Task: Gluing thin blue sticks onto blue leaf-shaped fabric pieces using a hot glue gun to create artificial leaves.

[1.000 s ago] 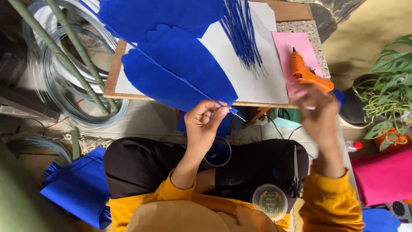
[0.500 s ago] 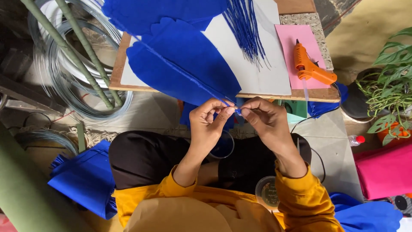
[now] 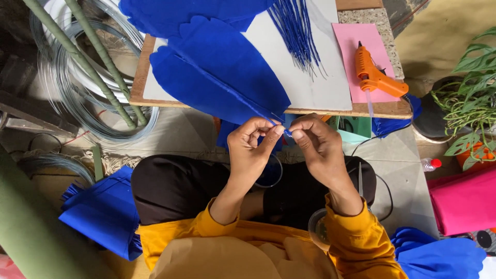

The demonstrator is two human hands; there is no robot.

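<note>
A large blue felt petal (image 3: 222, 77) lies across a wooden board (image 3: 138, 88), its narrow tip hanging over the near edge. My left hand (image 3: 252, 147) pinches that tip between thumb and fingers. My right hand (image 3: 316, 142) meets it from the right, fingertips closed on the same tip where a thin wire stem sticks out. Both hands hover above my lap, just in front of the board's edge.
An orange glue gun (image 3: 374, 77) rests on a pink sheet (image 3: 356, 39) at the board's right. Blue strands (image 3: 294, 31) lie on grey card. Wire coils (image 3: 77, 77) and green rods sit left; blue felt stack (image 3: 101, 214), scissors (image 3: 360, 181), round tub (image 3: 318, 230), plant (image 3: 470, 82) nearby.
My right hand left the glue gun on the board, came down to the left and closed on the petal tip beside my left hand. The left hand kept its hold.
</note>
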